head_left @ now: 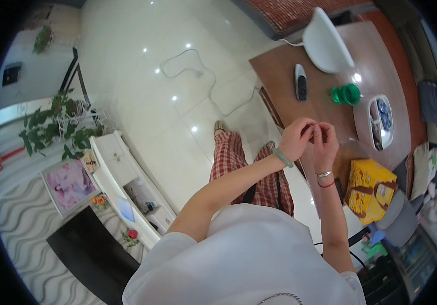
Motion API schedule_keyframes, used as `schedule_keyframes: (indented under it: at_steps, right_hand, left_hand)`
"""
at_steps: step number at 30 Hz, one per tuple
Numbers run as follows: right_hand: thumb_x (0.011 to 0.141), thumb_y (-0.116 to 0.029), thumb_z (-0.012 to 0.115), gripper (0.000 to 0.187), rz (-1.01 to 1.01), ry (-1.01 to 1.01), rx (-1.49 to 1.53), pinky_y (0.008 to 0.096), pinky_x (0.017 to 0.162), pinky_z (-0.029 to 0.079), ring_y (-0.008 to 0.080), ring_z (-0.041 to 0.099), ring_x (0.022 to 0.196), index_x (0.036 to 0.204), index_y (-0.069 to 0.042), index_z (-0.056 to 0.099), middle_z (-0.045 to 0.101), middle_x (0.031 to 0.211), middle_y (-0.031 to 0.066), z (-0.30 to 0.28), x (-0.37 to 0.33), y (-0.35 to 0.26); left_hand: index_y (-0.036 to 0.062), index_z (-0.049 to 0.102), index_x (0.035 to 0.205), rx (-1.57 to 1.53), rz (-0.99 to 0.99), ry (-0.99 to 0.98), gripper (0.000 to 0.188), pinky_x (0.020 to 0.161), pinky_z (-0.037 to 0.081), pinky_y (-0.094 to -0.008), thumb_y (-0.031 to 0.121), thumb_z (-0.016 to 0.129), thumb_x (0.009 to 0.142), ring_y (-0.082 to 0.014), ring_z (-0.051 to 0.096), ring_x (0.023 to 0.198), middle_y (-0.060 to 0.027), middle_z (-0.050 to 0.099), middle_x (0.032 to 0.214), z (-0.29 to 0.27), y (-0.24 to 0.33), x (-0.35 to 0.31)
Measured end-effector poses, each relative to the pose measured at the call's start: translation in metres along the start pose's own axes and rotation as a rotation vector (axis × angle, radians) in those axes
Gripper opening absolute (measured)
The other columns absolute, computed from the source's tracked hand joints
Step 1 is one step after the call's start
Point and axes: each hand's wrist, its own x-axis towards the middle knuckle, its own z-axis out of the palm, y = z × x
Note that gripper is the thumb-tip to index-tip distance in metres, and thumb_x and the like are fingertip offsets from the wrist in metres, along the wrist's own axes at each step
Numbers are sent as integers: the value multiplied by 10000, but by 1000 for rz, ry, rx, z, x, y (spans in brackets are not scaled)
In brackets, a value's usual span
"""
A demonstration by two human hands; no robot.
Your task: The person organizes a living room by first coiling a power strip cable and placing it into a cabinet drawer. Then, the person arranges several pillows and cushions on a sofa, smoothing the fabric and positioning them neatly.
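My left hand (294,139), with a pale green bangle at its wrist, and my right hand (325,146), with a silver bracelet and a red cord, meet over the near edge of the brown table (279,66). The fingertips of both hands are pinched together. Whatever lies between them is too small or too hidden to make out. Beyond my hands on the table are a green cup (345,94), a grey and black handset (300,84) and a white oval box (363,122) with small things in its compartments.
A yellow patterned carton (371,190) stands right of my right forearm. At the table's far side is a white curved object (326,43). A pale cable (213,84) loops over the tiled floor. To my left are a white cabinet (127,170), a black screen (91,254) and leafy plants (40,132).
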Motion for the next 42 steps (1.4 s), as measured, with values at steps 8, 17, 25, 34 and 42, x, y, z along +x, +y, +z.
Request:
schedule_keyframes:
  at_steps: [8,17,25,34,42]
  right_hand:
    - [932,-152,564,155,252,-254,112,209,560,472,64,549,637,948,3,573,607,782,28,169,43,15]
    - [959,-228,512,257,550,-190,154,240,575,500,122,596,618,986,15,591,627,782,62,266,110,28]
    - [937,-211,533,250,689,-193,158,283,659,543,192,651,741,962,26,608,647,876,109,370,160,168]
    - [868,-244,555,275,576,-149,-507,358,746,506,237,639,878,980,0,617,657,940,133,431,268,262]
    - [867,-210,518,314,-62,-474,-1797,470,989,350,323,445,1214,1137,-57,569,482,1293,182,366,387,300]
  left_hand:
    - [29,551,1078,-133,-260,156,181,750,486,-333,100,530,913,-249,590,884,-128,578,1016,-143,-71,30]
    - [22,607,1041,33,-376,20,172,718,479,-276,115,519,926,-166,611,802,-98,644,959,-278,-115,93]
    - [18,574,1133,-61,-581,0,231,756,483,-281,135,478,958,-149,626,867,-83,674,1000,-290,-226,115]
    - [33,553,1170,-449,-712,138,228,841,459,-247,102,462,973,-127,589,926,-37,638,1029,-269,-296,156]
    - [18,571,1103,-469,-871,28,193,792,483,-258,97,481,951,-128,601,855,-74,643,933,-263,-329,161]
